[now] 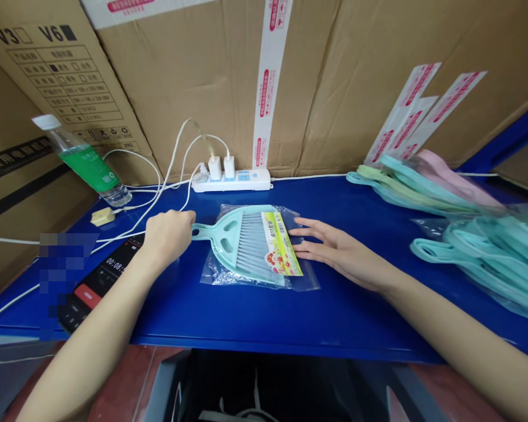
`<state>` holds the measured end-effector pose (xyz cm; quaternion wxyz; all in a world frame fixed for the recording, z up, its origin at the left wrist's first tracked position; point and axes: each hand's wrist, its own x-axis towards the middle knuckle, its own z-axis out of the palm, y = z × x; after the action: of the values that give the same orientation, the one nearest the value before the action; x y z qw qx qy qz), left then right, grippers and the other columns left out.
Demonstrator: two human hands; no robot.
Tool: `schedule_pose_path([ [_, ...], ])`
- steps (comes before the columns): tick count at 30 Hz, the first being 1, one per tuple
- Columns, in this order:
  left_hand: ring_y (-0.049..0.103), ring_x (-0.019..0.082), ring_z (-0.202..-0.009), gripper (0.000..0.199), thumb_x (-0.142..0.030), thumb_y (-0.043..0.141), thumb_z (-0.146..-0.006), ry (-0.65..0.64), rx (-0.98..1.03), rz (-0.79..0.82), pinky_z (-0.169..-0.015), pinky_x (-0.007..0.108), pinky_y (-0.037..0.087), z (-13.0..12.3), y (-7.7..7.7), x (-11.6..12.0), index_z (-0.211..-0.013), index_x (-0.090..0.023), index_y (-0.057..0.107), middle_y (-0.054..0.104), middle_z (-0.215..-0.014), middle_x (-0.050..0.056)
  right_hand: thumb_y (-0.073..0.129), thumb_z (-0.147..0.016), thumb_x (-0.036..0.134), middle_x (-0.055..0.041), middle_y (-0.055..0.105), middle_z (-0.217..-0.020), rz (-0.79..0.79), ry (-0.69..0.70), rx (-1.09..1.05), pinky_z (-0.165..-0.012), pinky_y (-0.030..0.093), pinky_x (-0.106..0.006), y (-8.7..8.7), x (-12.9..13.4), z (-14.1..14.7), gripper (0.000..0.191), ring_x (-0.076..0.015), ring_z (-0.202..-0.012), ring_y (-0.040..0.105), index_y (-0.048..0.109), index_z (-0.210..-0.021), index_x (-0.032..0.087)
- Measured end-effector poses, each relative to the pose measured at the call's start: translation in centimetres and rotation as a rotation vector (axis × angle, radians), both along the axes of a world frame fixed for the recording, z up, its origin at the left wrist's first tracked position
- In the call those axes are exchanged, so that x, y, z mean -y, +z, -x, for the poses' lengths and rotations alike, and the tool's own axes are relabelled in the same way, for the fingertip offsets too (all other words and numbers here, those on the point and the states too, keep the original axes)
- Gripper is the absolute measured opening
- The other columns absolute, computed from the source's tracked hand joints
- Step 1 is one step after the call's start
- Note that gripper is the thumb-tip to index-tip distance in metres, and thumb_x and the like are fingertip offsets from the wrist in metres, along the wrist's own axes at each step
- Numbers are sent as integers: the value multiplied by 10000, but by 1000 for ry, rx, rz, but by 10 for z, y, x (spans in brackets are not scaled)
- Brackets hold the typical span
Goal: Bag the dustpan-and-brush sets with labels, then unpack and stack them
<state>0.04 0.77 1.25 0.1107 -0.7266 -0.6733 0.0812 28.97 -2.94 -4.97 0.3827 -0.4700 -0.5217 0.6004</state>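
Observation:
A pale turquoise plastic hand brush (pixel 242 243) with grey bristles lies flat inside a clear plastic bag (pixel 215 272) on the blue table, with a yellow label (pixel 281 245) across its bristles. My left hand (pixel 169 237) is curled over the end of the brush's handle, through the loose edge of the view's plastic. My right hand (pixel 330 249) lies with its fingers spread, and the fingertips touch the bag beside the label.
Piles of turquoise, green and pink plastic pieces (pixel 479 246) lie at the right. A power strip (pixel 231 181) with chargers and cables sits at the back, near a water bottle (pixel 85 161). A phone (pixel 101 281) lies left of my arm. Cardboard boxes stand behind the blue table's surface.

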Motion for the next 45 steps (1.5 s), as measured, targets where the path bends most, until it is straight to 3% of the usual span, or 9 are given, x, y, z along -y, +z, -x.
schedule_pose_path([
  [7,693,326,-779,300,-160,397,-842,1,-6,4,-609,325,451,-1,0,2,-896,-217,686,714,-789,129,695,-783,346,-96,606,-1089,-213,99,104,-694,622,-367,0,0,5,552,-153,-753,646,550,-1290,181],
  [16,695,388,-836,325,-138,389,-862,9,3,34,-636,374,469,-4,1,3,-964,-173,696,716,-840,175,641,-768,330,-43,581,-884,-288,87,237,-449,542,-273,-4,-2,18,535,-123,-585,562,573,-1274,170],
  [22,697,394,-835,344,-129,387,-856,2,0,38,-641,393,486,-5,1,4,-979,-175,705,719,-841,174,603,-796,377,-65,652,-914,-500,8,425,-520,528,-306,-4,-1,24,460,-140,-598,548,607,-1214,184],
  [30,697,390,-878,334,-149,386,-889,-19,-7,31,-649,387,493,-4,-2,1,-1024,-176,691,730,-918,168,512,-859,331,-58,708,-949,-611,45,547,-542,542,-325,-3,1,21,427,-109,-449,503,613,-1252,201],
  [32,694,376,-910,324,-149,393,-901,-20,-4,20,-669,380,496,-4,-3,-1,-1044,-179,682,729,-970,156,492,-871,301,-58,714,-947,-701,13,597,-576,555,-333,-2,-4,14,373,-135,-515,571,649,-1198,214],
  [35,690,341,-958,313,-159,404,-922,-15,7,-7,-707,359,503,-4,-6,-5,-1068,-195,679,726,-1021,123,480,-887,278,-101,719,-1047,-887,-66,718,-770,568,-422,-3,-13,1,340,-236,-857,673,674,-1151,188],
  [38,686,329,-982,314,-208,399,-955,6,13,-57,-718,355,512,-6,-7,-7,-1134,-191,657,713,-1077,115,478,-910,298,-130,676,-1216,-948,-42,814,-958,486,-527,-6,-19,-8,362,-294,-1135,605,652,-1202,171],
  [42,689,313,-968,326,-259,380,-986,-42,45,-179,-689,346,523,-14,-8,2,-1156,-169,643,683,-1094,121,469,-914,284,-122,698,-1167,-905,3,823,-947,486,-535,-9,-22,-8,339,-297,-1111,617,666,-1171,185],
  [45,694,302,-944,326,-363,417,-993,-153,88,-145,-686,348,539,-22,-13,11,-1130,-190,657,686,-1032,88,487,-887,248,-99,726,-1061,-881,-4,817,-882,517,-502,-11,-24,-5,315,-285,-1023,643,681,-1132,207],
])
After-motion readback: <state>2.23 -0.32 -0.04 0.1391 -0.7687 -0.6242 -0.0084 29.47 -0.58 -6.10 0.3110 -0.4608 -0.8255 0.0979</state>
